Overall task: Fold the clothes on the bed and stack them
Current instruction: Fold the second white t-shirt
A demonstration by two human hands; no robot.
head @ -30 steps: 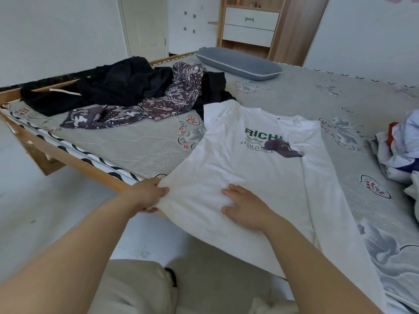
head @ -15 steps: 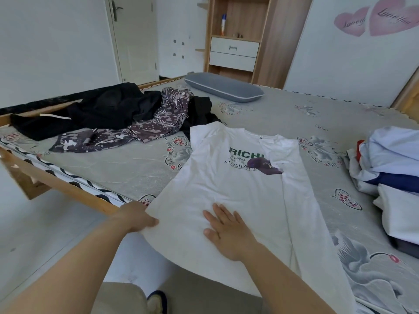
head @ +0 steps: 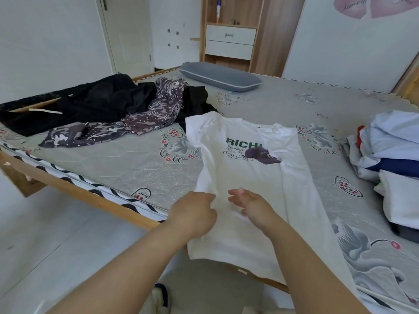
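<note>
Left hand (head: 195, 214) inward, white T-shirt (head: 244, 177) half-folded

A grey pillow (head: 221, 77) lies at the far end of the mattress. Behind it stands a wooden cabinet (head: 231, 32) with two white drawers (head: 230, 43) and a bottle (head: 218, 11) on its shelf. A white door (head: 127, 35) is at the left, and pink heart stickers (head: 371, 5) mark the right wall. The floor (head: 52, 241) is pale.
</note>
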